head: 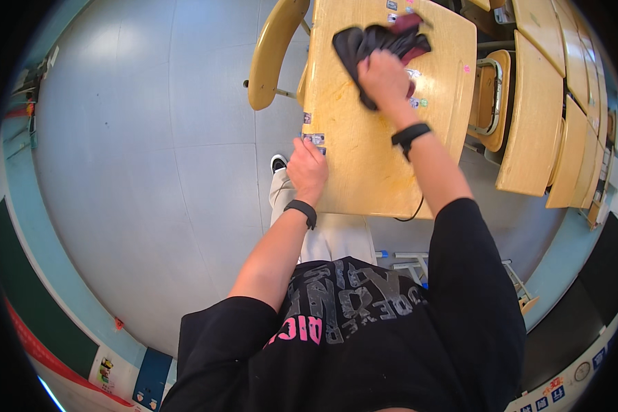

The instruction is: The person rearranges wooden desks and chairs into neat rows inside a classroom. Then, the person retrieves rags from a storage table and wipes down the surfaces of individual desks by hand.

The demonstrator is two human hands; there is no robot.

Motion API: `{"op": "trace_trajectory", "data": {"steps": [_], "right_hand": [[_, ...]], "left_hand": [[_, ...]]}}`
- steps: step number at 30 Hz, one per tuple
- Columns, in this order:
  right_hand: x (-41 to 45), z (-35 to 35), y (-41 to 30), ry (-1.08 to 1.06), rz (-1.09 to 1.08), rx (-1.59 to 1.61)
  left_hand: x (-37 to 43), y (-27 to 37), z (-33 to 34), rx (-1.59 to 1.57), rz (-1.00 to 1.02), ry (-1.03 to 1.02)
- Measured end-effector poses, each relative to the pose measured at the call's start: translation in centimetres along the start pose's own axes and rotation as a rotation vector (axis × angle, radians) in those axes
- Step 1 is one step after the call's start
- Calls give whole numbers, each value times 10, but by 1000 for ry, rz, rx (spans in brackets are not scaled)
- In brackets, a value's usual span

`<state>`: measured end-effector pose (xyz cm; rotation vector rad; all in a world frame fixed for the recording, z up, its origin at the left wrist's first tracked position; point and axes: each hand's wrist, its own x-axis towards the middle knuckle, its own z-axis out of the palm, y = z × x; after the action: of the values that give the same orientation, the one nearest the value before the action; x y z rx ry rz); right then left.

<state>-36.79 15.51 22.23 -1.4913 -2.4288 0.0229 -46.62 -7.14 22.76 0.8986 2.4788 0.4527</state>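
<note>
My right hand (384, 81) grips a dark cloth (353, 49) with dark red parts over the far half of a wooden desk (360, 175). The cloth is bunched and blurred, so its exact shape cannot be told. My left hand (309, 167) rests at the desk's left edge with its fingers curled, by small picture stickers (315, 138). Whether its fingertips hold anything is hidden. More small stickers (414, 103) lie on the desktop just right of the cloth. Yellowish smears mark the wood.
A wooden chair (273, 56) stands left of the desk's far part. Another chair (494, 103) and rows of wooden desks (533, 123) stand to the right. A black cord (417, 210) hangs at the desk's near edge. Metal chair or desk legs (412, 256) show at the lower right.
</note>
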Motion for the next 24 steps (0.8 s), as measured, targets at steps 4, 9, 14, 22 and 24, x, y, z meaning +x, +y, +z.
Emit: {"op": "trace_trajectory", "data": {"steps": [4, 9, 14, 22, 24], "right_hand": [[-105, -12, -81, -120, -61, 105], [-11, -16, -15, -194, 86, -252], [9, -15, -16, -261, 253, -236], [-6, -19, -30, -252, -13, -364], [49, -25, 1, -362, 82, -289]], "left_hand": [[5, -13, -5, -10, -13, 3], [3, -9, -4, -39, -23, -56], [4, -2, -5, -94, -62, -76], [6, -4, -14, -169, -41, -123], [6, 0, -13, -194, -41, -135]]}}
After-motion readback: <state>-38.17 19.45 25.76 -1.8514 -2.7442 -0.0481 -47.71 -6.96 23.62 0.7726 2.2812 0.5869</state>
